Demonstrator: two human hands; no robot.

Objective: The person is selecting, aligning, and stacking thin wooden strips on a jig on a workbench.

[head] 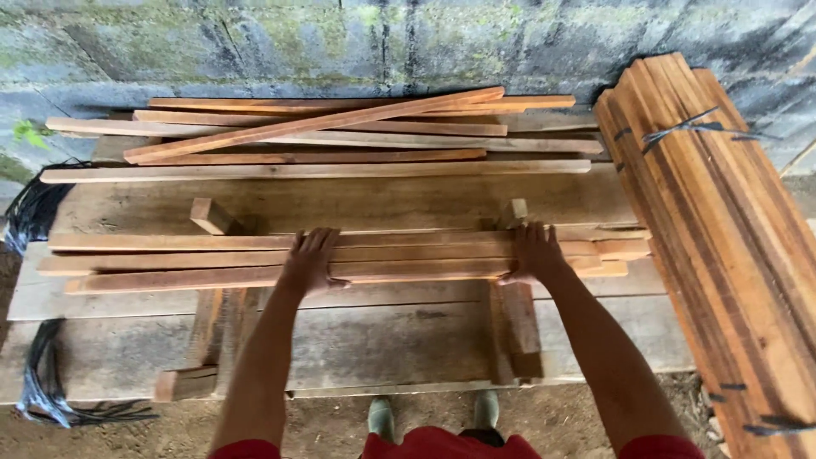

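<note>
Hands lie flat on a stack of wooden slats (340, 255) on the bench (408, 340). Left hand (310, 259) and right hand (534, 252) press down, each grip open. A tied slat bundle (722, 238) lies just right.

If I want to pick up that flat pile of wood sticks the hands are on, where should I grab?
Probably the stack of slats is best gripped from the near long edge, hands spread wide like the left hand and right hand, since the slats are long, thin and loose.

Reddish-brown wooden slats (340, 255), long and thin, stacked flat side by side across two upright wooden blocks (212, 216).
</note>
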